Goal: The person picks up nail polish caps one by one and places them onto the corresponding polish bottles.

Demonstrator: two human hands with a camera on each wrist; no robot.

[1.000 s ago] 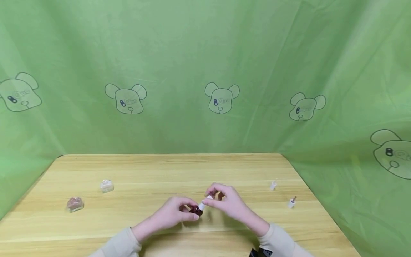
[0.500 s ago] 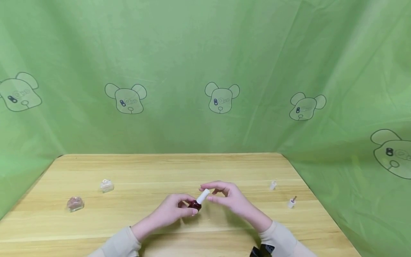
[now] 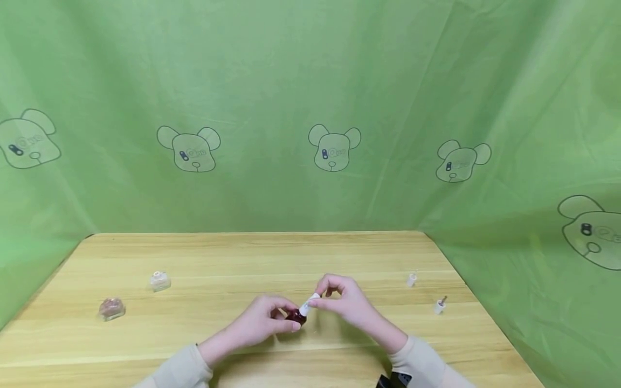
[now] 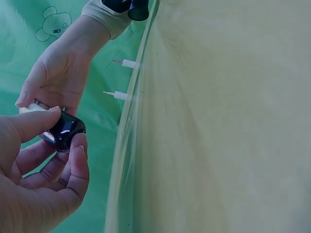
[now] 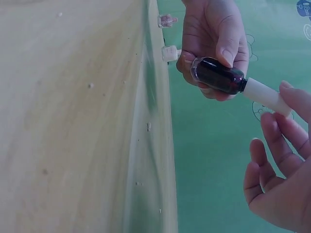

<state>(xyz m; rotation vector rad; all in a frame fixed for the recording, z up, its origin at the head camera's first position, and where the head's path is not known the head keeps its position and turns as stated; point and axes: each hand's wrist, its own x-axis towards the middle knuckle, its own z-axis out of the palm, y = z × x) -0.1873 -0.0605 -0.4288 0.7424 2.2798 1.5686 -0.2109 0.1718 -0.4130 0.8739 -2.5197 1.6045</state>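
My left hand (image 3: 264,321) grips a small dark red nail polish bottle (image 5: 216,75) between thumb and fingers, just above the table's near middle. The bottle leans, its neck toward the right. On that neck sits a long white cap (image 5: 266,95), its far end pinched by the thumb and index finger of my right hand (image 3: 346,303). In the right wrist view a narrow dark strip of neck shows between bottle and cap. The left wrist view has the dark bottle (image 4: 67,130) under the left thumb, with the cap mostly hidden behind it.
At the table's left stand a pinkish bottle (image 3: 112,309) and a clear bottle (image 3: 160,281), both without caps. Two white caps (image 3: 411,279) with brushes, the nearer cap (image 3: 440,306) having a brownish brush, stand at the right. A green curtain (image 3: 271,108) hangs behind the wooden table (image 3: 233,258).
Half a second ago my right fingers were spread loose around the cap; now they pinch it again. The bottle has dipped slightly, its cap tilting further right.
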